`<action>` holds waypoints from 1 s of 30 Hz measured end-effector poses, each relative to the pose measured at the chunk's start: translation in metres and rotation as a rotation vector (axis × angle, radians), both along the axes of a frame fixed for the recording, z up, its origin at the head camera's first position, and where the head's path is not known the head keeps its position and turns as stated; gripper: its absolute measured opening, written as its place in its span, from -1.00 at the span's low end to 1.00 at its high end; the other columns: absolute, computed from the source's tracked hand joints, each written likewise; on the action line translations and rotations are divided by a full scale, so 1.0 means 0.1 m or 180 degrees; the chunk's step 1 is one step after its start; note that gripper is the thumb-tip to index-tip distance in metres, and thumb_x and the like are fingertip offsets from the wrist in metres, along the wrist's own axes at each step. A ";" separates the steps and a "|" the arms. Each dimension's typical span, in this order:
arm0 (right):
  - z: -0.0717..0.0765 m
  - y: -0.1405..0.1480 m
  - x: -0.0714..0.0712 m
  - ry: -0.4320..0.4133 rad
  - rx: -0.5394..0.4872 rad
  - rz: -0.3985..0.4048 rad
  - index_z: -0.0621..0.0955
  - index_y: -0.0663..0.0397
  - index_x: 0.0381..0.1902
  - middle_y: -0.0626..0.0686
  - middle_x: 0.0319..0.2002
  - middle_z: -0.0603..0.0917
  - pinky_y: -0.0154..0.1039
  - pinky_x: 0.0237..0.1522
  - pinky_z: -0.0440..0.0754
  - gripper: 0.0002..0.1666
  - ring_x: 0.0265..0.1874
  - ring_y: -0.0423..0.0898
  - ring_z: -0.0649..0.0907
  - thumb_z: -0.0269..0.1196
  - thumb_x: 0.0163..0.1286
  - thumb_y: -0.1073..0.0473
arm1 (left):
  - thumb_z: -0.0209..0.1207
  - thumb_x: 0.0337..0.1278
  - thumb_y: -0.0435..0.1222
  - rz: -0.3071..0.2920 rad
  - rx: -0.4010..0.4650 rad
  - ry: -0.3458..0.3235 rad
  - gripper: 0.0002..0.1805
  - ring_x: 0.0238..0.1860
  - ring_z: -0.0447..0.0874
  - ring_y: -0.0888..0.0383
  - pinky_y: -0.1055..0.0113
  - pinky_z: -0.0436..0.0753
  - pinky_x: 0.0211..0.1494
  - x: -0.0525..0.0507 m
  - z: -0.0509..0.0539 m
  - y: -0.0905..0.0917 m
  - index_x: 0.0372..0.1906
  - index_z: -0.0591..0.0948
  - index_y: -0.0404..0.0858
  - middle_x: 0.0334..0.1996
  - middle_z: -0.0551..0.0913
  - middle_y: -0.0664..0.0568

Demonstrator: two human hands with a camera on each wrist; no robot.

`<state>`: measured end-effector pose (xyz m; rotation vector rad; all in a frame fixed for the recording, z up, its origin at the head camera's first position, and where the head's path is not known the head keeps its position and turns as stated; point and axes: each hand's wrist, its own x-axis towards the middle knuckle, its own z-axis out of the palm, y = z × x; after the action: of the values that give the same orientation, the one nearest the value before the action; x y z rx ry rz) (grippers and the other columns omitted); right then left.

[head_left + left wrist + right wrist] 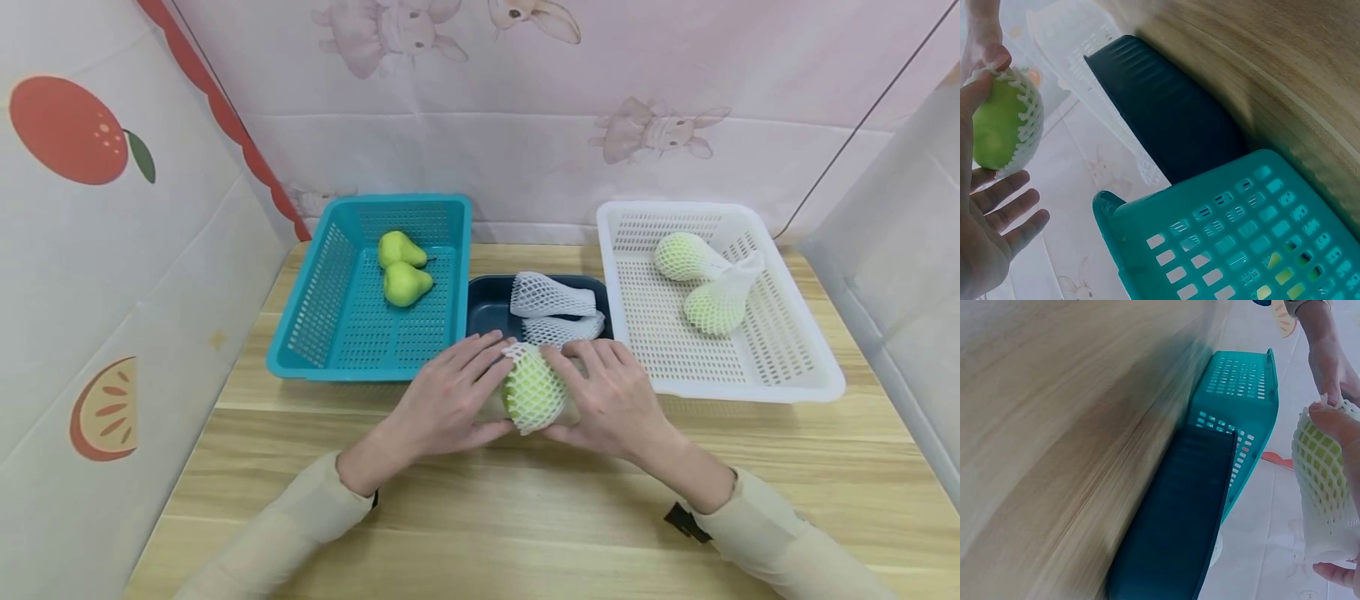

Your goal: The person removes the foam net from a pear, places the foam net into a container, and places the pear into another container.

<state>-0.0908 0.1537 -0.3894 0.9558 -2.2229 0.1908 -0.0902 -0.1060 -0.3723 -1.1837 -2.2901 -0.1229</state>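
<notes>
Over the near edge of the dark tray, a green pear is partly covered by a white foam net sleeve, with bare skin showing on its left side. My left hand holds it from the left, thumb and index finger at the net's open rim; its other fingers spread loosely in the left wrist view. From the right, my right hand grips the netted pear. The right wrist view shows the right thumb on top and the sleeve extending toward its lower fingers.
A teal basket at left holds two bare pears. Two spare foam nets lie in the dark blue tray at the middle. The white basket at right holds two netted pears. Fabric walls enclose the wooden table.
</notes>
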 end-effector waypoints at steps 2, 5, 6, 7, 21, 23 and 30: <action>0.01 -0.01 0.00 0.0002 0.0020 0.0006 0.63 0.10 0.22 0.15 -0.09 0.72 -0.04 -0.06 0.74 0.22 -0.18 0.09 0.72 0.55 -0.24 -0.60 | 0.49 -0.06 0.29 -0.0005 0.0004 0.0003 -0.16 0.34 0.68 -0.03 0.12 0.64 0.47 -0.01 0.00 0.00 0.17 0.64 -0.23 0.27 0.73 -0.07; 0.02 -0.01 0.01 0.0006 0.0049 0.0017 0.63 0.10 0.23 0.15 -0.09 0.72 -0.05 -0.05 0.74 0.21 -0.17 0.09 0.72 0.54 -0.21 -0.60 | 0.51 -0.08 0.30 -0.0023 0.0019 -0.0008 -0.15 0.32 0.69 -0.03 0.13 0.65 0.46 -0.02 -0.01 0.01 0.16 0.64 -0.23 0.25 0.74 -0.07; 0.02 -0.01 0.01 0.0011 0.0059 0.0025 0.63 0.10 0.24 0.15 -0.09 0.72 -0.05 -0.04 0.74 0.21 -0.17 0.08 0.71 0.54 -0.20 -0.60 | 0.51 -0.09 0.30 -0.0032 0.0030 -0.0010 -0.16 0.31 0.70 -0.03 0.13 0.66 0.45 -0.02 -0.01 0.01 0.15 0.65 -0.23 0.24 0.74 -0.07; 0.02 -0.01 0.01 0.0010 0.0075 0.0029 0.63 0.10 0.24 0.14 -0.09 0.72 -0.05 -0.04 0.74 0.20 -0.17 0.08 0.71 0.54 -0.19 -0.60 | 0.51 -0.10 0.30 -0.0040 0.0042 -0.0011 -0.16 0.30 0.71 -0.03 0.14 0.67 0.44 -0.02 -0.01 0.01 0.14 0.65 -0.23 0.23 0.75 -0.07; 0.09 0.07 0.00 0.0086 0.0222 0.0273 0.63 0.08 0.27 0.12 -0.09 0.73 -0.04 -0.03 0.75 0.12 -0.21 0.07 0.70 0.44 -0.01 -0.61 | 0.52 -0.35 0.34 -0.0275 0.0285 0.0146 -0.15 0.09 0.79 0.01 0.22 0.79 0.23 -0.07 -0.04 0.00 -0.05 0.66 -0.23 0.00 0.79 -0.05; 0.10 0.09 -0.01 0.0104 0.0217 0.0327 0.64 0.07 0.27 0.11 -0.10 0.74 -0.04 -0.06 0.75 0.07 -0.23 0.07 0.70 0.37 0.09 -0.62 | 0.51 -0.37 0.34 -0.0307 0.0325 0.0151 -0.14 0.07 0.80 0.00 0.22 0.80 0.21 -0.08 -0.04 0.00 -0.05 0.65 -0.23 -0.02 0.78 -0.06; 0.13 0.15 -0.03 0.0216 0.0267 0.0439 0.66 0.06 0.26 0.08 -0.13 0.77 -0.09 -0.16 0.73 -0.06 -0.25 0.05 0.70 0.27 0.26 -0.56 | 0.53 -0.42 0.33 -0.0346 0.0364 0.0154 -0.12 0.07 0.79 0.00 0.22 0.81 0.19 -0.08 -0.04 -0.01 -0.04 0.66 -0.23 0.00 0.78 -0.07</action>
<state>-0.0940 0.1682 -0.3762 1.1456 -2.1184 0.1266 -0.0982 -0.1071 -0.3760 -1.2381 -2.1470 -0.2596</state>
